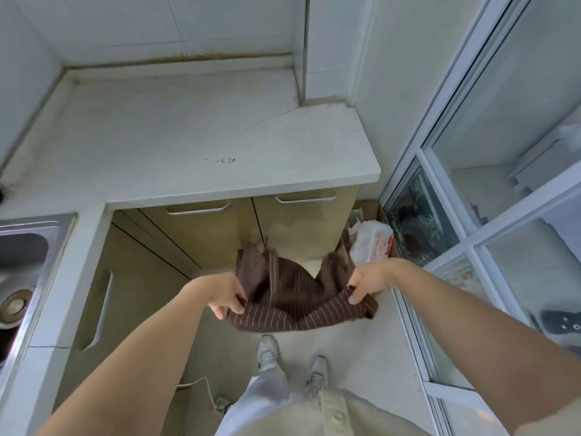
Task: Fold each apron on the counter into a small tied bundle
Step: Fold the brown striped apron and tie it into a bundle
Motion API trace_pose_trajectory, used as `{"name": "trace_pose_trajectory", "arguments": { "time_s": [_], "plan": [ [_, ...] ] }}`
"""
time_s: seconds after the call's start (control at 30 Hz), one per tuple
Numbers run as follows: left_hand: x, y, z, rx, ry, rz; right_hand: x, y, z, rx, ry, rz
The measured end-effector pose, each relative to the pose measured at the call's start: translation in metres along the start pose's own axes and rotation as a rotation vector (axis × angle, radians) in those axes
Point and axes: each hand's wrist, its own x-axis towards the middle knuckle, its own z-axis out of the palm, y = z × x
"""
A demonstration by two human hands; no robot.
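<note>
apron (295, 297) | dark brown with thin pale stripes | bunched and sagging in folds | held in the air between my two hands, below the surface (188, 146) edge, above the floor

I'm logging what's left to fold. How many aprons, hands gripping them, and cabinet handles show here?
apron: 1, brown striped
hands: 2, left hand and right hand
cabinet handles: 3
Total: 6

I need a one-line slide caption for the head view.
Both hands, left hand and right hand, hold a brown striped apron in front of the counter.
</note>
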Motion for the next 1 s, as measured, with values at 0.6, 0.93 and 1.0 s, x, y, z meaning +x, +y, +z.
{"name": "trace_pose_trajectory", "arguments": {
  "time_s": [0.6,0.93,1.0],
  "plan": [
    [-0.005,0.024,-0.036,-0.925,0.420,0.421,-0.002,-0.008,-0.038,0.659,1.007,-0.402],
    [0.003,0.017,-0.040,-0.793,0.750,0.246,0.005,-0.020,-0.037,0.611,0.661,-0.198],
    [0.004,0.012,-0.038,-0.775,0.762,0.176,-0.001,-0.017,-0.034,0.627,0.391,-0.001]
  ]
}}
